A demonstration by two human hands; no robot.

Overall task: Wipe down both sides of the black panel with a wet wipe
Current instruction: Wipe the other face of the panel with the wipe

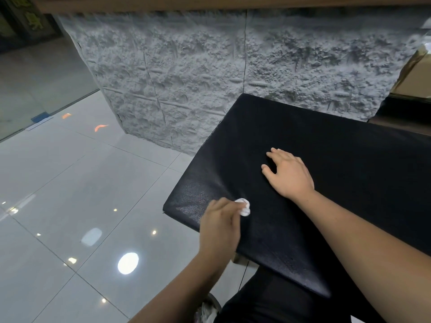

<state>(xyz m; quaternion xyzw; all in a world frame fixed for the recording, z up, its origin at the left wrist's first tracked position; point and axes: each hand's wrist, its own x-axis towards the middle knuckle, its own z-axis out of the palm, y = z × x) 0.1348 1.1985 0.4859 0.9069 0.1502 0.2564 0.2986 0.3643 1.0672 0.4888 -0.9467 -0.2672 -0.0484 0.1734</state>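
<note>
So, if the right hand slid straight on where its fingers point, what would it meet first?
The right hand crosses only bare black textured panel to its left edge; beyond, probably the rough grey stone wall.

A rough grey stone-textured wall (210, 73) rises behind glossy pale floor tiles (70, 206) mirroring round ceiling lights.

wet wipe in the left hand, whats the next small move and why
Probably sweep the wet wipe across the black panel toward its far edge. The left hand grips the wadded wipe close to the near left corner, so most of the top face lies beyond it. The right hand lies flat mid-panel, which should steady it.
</note>
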